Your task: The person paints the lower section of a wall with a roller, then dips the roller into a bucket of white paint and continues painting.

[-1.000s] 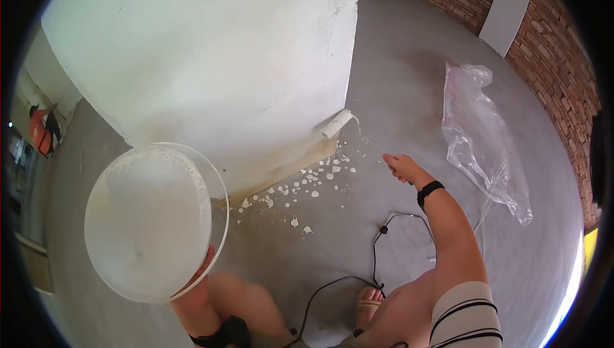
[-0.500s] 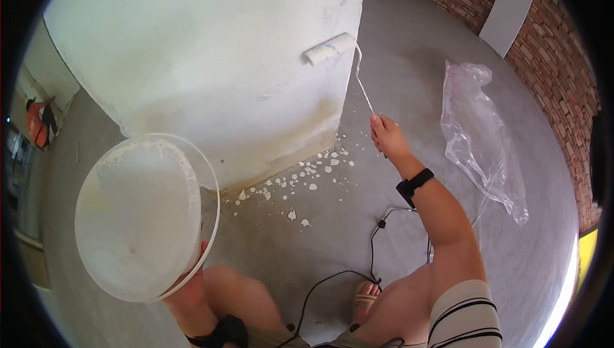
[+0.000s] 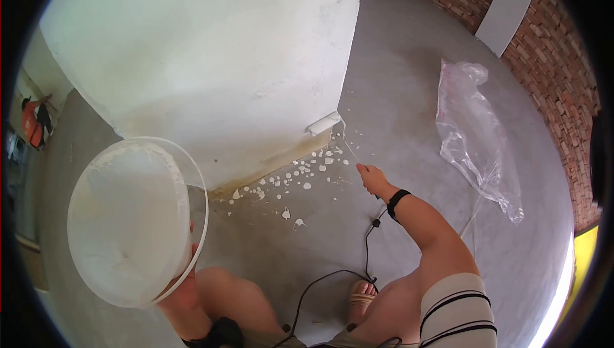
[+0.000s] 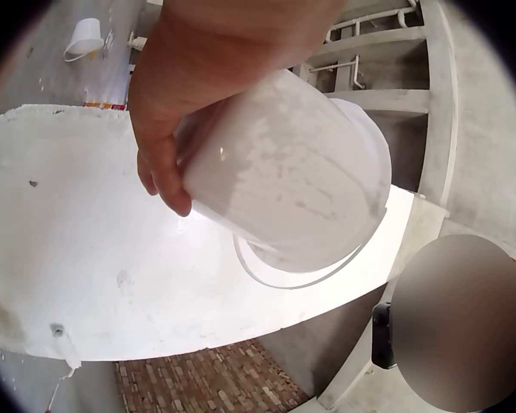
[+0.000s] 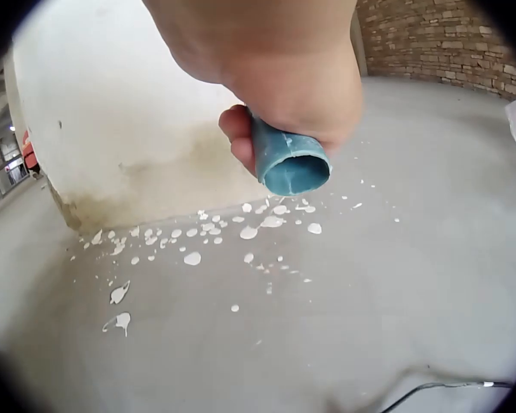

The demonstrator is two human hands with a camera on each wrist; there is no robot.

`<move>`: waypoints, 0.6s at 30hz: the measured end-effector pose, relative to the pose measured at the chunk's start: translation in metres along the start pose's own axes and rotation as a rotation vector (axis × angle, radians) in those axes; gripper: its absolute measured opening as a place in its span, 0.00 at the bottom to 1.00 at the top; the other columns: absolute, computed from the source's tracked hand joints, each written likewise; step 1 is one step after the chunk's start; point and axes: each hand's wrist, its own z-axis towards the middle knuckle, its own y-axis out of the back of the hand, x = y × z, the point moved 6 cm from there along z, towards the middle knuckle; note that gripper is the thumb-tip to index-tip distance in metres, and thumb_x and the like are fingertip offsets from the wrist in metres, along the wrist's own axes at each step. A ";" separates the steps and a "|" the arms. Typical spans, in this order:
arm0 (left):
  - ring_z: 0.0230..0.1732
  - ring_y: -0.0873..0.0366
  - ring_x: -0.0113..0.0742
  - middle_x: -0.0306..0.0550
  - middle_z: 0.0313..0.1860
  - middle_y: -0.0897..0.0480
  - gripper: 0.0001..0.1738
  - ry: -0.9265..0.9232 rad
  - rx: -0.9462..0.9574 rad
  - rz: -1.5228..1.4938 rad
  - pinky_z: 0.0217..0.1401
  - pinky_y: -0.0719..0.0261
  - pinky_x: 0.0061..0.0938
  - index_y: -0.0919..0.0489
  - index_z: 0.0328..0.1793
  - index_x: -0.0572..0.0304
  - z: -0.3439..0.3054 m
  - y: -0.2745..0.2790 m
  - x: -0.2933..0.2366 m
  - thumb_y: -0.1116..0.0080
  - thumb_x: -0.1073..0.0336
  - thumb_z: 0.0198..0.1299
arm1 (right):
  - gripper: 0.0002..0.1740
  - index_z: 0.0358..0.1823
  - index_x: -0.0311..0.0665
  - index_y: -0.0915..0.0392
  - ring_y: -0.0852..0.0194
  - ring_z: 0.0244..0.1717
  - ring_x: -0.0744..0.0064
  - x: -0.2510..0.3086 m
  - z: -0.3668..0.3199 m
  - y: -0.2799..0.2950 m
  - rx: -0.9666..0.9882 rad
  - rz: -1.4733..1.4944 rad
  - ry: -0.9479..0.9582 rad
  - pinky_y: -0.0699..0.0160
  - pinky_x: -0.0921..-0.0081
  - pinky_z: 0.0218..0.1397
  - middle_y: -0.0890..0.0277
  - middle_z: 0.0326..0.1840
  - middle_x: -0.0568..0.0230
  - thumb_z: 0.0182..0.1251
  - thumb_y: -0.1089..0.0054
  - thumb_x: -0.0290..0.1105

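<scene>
My right hand (image 3: 375, 180) grips a paint roller (image 3: 324, 123) by its handle, and the white sleeve lies against the lower right edge of the white wall (image 3: 211, 54). In the right wrist view the fingers wrap round the blue-green hollow handle (image 5: 294, 175). My left hand (image 3: 181, 292) holds a white plastic bucket (image 3: 128, 220), tilted with its mouth toward the head camera and whitish paint smeared inside its rim. Seen in the left wrist view, the fingers (image 4: 179, 196) curl against the bucket's outer side near its base; the thumb is hidden.
White paint spots (image 3: 307, 185) dot the grey floor along the wall's foot. A black cable (image 3: 366, 252) runs near my sandalled foot (image 3: 361, 297). Clear plastic sheeting (image 3: 476, 137) lies at right before a brick wall (image 3: 550, 86). Another person (image 3: 35, 121) is far left.
The roller went from the wall's bottom edge up the right side, then came back down near the bottom. The bucket shifted slightly left in view, still held by my left hand.
</scene>
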 end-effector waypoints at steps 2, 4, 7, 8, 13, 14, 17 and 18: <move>0.69 0.45 0.71 0.55 0.72 0.42 0.41 -0.008 0.054 0.005 0.57 0.25 0.57 0.47 0.75 0.49 0.000 -0.003 0.000 0.57 0.37 0.61 | 0.30 0.30 0.33 0.28 0.33 0.13 0.68 -0.008 0.006 -0.002 0.037 0.001 -0.052 0.31 0.69 0.16 0.30 0.18 0.61 0.67 0.59 0.57; 0.69 0.46 0.71 0.55 0.73 0.43 0.41 0.014 0.032 -0.035 0.58 0.26 0.58 0.47 0.75 0.49 0.000 -0.004 0.001 0.57 0.37 0.61 | 0.30 0.30 0.33 0.28 0.33 0.13 0.68 -0.008 0.007 -0.005 0.076 0.005 -0.099 0.31 0.70 0.16 0.30 0.19 0.60 0.67 0.59 0.57; 0.70 0.47 0.72 0.54 0.73 0.44 0.41 0.039 -0.002 -0.091 0.59 0.28 0.60 0.48 0.75 0.48 -0.001 -0.007 0.001 0.57 0.36 0.61 | 0.31 0.30 0.33 0.27 0.33 0.14 0.68 -0.004 0.004 -0.005 0.058 -0.027 -0.145 0.32 0.71 0.15 0.30 0.19 0.60 0.66 0.58 0.58; 0.70 0.48 0.72 0.54 0.73 0.44 0.41 0.042 -0.015 -0.110 0.60 0.29 0.61 0.48 0.75 0.48 -0.001 -0.006 0.001 0.57 0.36 0.61 | 0.30 0.29 0.33 0.28 0.33 0.14 0.69 -0.003 0.003 0.000 0.037 -0.037 -0.132 0.32 0.71 0.15 0.30 0.19 0.61 0.66 0.57 0.58; 0.70 0.48 0.71 0.54 0.73 0.45 0.41 0.028 0.067 -0.102 0.60 0.29 0.61 0.48 0.75 0.48 0.001 -0.005 0.002 0.57 0.36 0.62 | 0.30 0.27 0.35 0.29 0.34 0.12 0.72 0.011 -0.012 0.019 0.012 0.049 -0.091 0.34 0.73 0.14 0.32 0.16 0.64 0.65 0.55 0.59; 0.70 0.49 0.71 0.55 0.73 0.45 0.41 0.024 0.080 -0.111 0.60 0.29 0.61 0.48 0.75 0.48 0.001 -0.007 0.002 0.57 0.36 0.62 | 0.29 0.26 0.36 0.30 0.35 0.12 0.74 0.018 -0.016 0.026 -0.024 0.090 -0.033 0.34 0.75 0.14 0.33 0.15 0.65 0.66 0.55 0.58; 0.70 0.49 0.71 0.55 0.74 0.46 0.42 0.029 0.042 -0.082 0.60 0.29 0.60 0.48 0.75 0.49 0.003 -0.008 0.003 0.56 0.36 0.61 | 0.27 0.24 0.37 0.32 0.38 0.11 0.77 0.041 -0.016 0.040 -0.079 0.177 0.109 0.38 0.77 0.13 0.35 0.14 0.67 0.67 0.54 0.56; 0.70 0.49 0.71 0.55 0.74 0.46 0.42 0.030 0.036 -0.082 0.60 0.29 0.60 0.48 0.75 0.49 0.004 -0.006 0.004 0.56 0.36 0.61 | 0.27 0.23 0.38 0.33 0.40 0.11 0.79 0.052 -0.015 0.046 -0.105 0.229 0.200 0.40 0.78 0.12 0.37 0.14 0.69 0.68 0.55 0.55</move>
